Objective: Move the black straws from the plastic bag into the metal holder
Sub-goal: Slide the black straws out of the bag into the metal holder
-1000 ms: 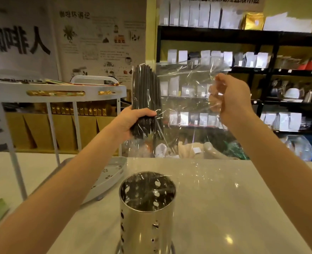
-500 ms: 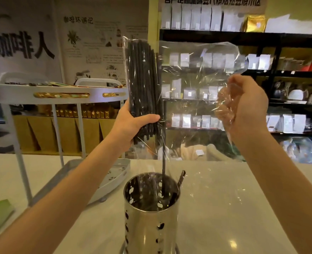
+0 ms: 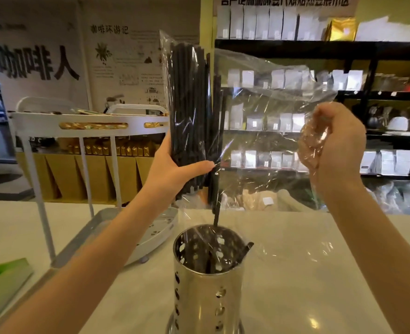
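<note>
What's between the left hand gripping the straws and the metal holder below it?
In the head view, a few black straws slide down from the left hand inside the clear plastic bag, reaching into the metal holder.

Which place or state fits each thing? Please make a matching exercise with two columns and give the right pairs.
Things:
1. left hand
2. right hand
3. metal holder
4. green object

Places or states:
A. stands on the counter, a few straws inside
B. lies at the left edge of the counter
C. grips the straw bundle
D. bunches the clear plastic bag

Pairs: 1-C, 2-D, 3-A, 4-B
</note>
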The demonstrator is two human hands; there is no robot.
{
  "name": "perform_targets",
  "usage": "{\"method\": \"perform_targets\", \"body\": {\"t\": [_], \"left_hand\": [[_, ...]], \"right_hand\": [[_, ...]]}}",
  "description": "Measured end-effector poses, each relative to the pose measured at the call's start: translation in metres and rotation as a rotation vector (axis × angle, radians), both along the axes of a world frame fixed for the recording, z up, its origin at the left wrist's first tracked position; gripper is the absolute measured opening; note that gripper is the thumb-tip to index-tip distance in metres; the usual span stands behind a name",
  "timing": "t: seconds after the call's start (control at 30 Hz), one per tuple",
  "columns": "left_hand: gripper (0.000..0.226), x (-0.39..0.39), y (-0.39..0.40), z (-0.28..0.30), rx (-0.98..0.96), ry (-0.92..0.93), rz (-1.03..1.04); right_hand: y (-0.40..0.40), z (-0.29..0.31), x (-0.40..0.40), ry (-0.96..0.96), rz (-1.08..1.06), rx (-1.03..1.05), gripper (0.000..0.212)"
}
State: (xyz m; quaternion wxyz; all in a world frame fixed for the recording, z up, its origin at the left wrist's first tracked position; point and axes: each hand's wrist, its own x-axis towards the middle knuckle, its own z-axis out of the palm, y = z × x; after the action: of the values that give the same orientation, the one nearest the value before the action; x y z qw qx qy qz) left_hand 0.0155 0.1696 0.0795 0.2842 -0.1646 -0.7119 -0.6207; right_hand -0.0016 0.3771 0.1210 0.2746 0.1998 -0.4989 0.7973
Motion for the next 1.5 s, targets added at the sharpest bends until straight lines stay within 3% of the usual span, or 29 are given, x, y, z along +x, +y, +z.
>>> {"method": "perform_targets", "body": {"t": [0.2,0.57,0.77,0.9,1.5], "left_hand": [[0.066,0.005,0.004,-0.008,-0.081,0.122,0.071],[0.074,0.016,0.002,-0.012,-0.005,0.025,0.008],[0.066,0.018,0.001,-0.015,0.023,0.028,-0.004],[0.067,0.018,0.0,-0.013,0.017,0.019,-0.001],[0.08,0.022,-0.003,0.005,-0.037,0.023,-0.026]], "right_hand": [[0.001,-0.01,-0.002,0.016,-0.049,-0.068,0.028],[0.0,-0.016,-0.002,0.048,-0.084,-0.018,0.028],[0.011,-0.027,-0.007,0.073,0.071,0.216,0.021],[0.012,-0.027,-0.005,0.062,0.056,0.368,0.015],[0.007,-0.013,0.009,0.098,-0.071,0.307,0.025]]}}
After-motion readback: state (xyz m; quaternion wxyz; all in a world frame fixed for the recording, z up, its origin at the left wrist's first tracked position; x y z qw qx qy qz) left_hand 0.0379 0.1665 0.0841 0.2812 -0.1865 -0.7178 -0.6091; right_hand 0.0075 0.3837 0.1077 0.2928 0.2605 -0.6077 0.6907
